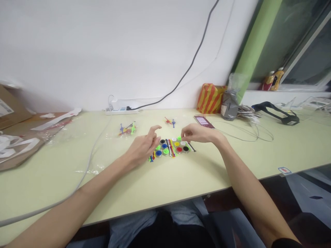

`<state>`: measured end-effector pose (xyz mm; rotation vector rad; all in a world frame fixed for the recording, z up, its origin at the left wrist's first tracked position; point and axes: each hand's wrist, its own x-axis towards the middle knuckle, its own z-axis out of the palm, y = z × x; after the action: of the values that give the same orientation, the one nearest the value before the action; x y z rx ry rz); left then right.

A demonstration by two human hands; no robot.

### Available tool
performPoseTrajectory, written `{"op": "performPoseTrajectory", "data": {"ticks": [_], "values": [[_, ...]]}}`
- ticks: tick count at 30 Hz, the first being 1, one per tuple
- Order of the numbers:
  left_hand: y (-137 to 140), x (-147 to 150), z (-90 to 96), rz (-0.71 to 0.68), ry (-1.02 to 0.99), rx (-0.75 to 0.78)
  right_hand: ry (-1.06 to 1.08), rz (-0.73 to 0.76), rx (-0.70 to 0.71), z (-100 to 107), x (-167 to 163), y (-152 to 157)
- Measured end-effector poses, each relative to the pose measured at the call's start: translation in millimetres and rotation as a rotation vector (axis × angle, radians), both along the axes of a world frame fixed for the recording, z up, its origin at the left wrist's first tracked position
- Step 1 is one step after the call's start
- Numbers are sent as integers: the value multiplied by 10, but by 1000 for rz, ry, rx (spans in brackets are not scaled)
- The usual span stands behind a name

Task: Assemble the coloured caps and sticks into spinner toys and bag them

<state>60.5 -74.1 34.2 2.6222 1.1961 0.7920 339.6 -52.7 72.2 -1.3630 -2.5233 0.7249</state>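
In the head view, a cluster of small round discs lies on the table, among them a red disc (179, 150), a yellow disc (177, 144) and a blue disc (158, 153). A bundle of thin coloured plastic sticks (170, 148) runs between two groups of discs. My left hand (143, 147) is over the left end of the cluster, its index finger stretched out and apart from the thumb. At the right end, my right hand (196, 133) has its fingertips drawn together by a white disc (183, 143); what they hold, if anything, is hidden.
Small multicoloured plastic assemblies (127, 128) lie farther back. A phone (204, 122) and a striped bag (210, 99) are at the back right, near a black frame-like device (275, 112). A power strip (121, 111) sits by the wall. A grey cable (85, 172) crosses the left side.
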Motion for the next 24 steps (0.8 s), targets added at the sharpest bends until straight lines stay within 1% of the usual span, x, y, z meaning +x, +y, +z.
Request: {"op": "performPoseTrajectory", "data": {"ticks": [2,4,6,8,9,10,13,18,20,22,24], "values": [[5,1,-9,-6,-2,0,71,-19,90,-31,-28,124],[10,4,-18,-9,-1,2,95,-104,176,-96,-76,333],[12,7,-22,-7,7,1,44,-243,284,-177,-142,600],[9,8,-22,-1,15,-4,-25,-361,344,-253,-230,870],[7,6,-21,0,17,-6,-46,-409,379,-286,-283,991],[5,5,-20,1,17,-4,-57,-427,392,-316,-343,1096],[2,-4,-17,0,16,5,-67,-418,405,-406,-542,1313],[7,-15,-18,5,26,17,-77,-359,415,-538,-807,1468],[14,-18,-26,2,25,27,-66,-331,421,-537,-858,1479],[26,-21,-40,9,26,41,-48,-304,433,-487,-881,1433],[45,-25,-56,31,27,55,51,-244,449,-400,-882,1302]]}}
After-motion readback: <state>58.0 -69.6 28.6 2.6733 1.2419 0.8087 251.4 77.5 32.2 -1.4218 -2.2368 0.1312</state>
